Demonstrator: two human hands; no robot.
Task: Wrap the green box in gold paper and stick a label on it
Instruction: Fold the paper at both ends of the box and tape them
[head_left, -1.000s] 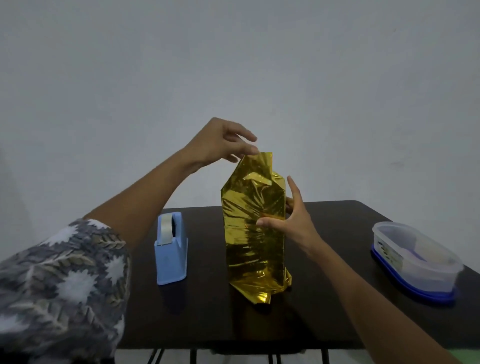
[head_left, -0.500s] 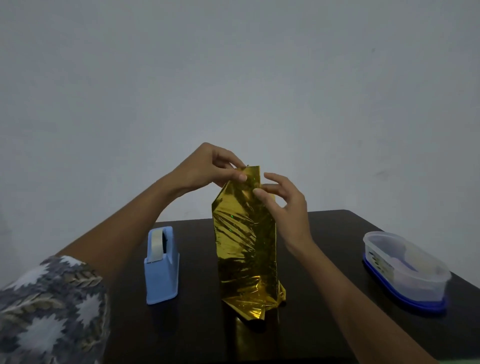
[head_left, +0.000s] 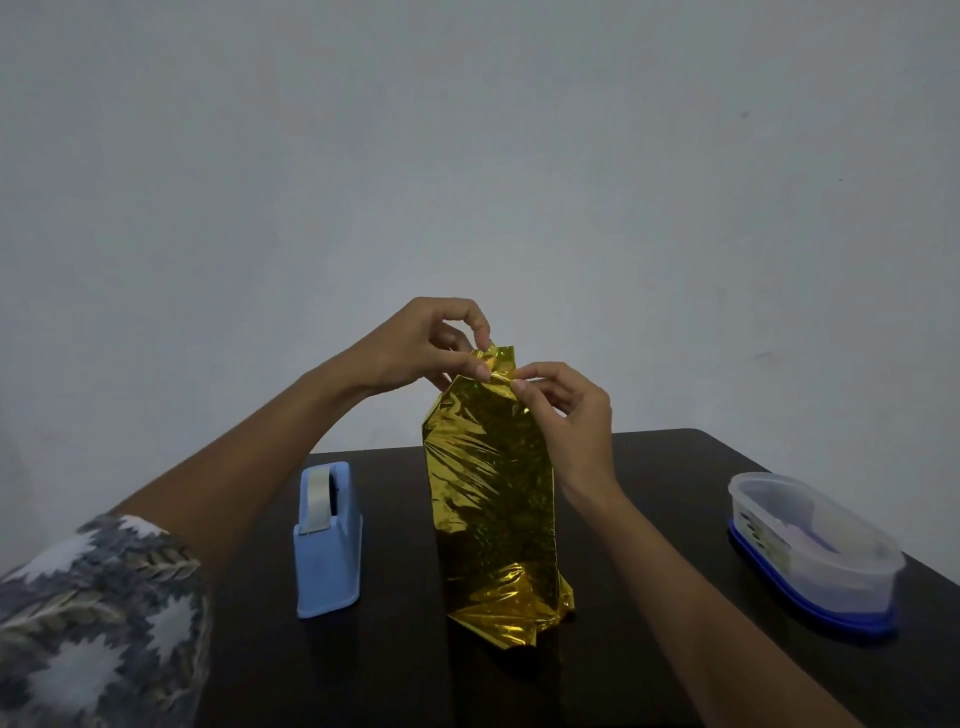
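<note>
Pale grey wall (head_left: 467, 156) rises behind a dark table (head_left: 649, 467), where the gold paper (head_left: 493, 493) stands upright in the middle as a tall crinkled parcel, hiding the box inside. At its twelve o'clock end, the left hand (head_left: 415, 348) pinches the folded top flap between thumb and fingertips, and the right hand (head_left: 571, 415) pinches the same flap just beside it. A blue tape dispenser (head_left: 327, 545) sits at the parcel's nine o'clock, a clear plastic tub (head_left: 810, 540) at three o'clock.

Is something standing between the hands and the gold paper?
Nothing visible does. The left hand and the right hand both pinch the top flap of the gold paper directly. The tape dispenser and the plastic container stand apart, one on each side.
</note>
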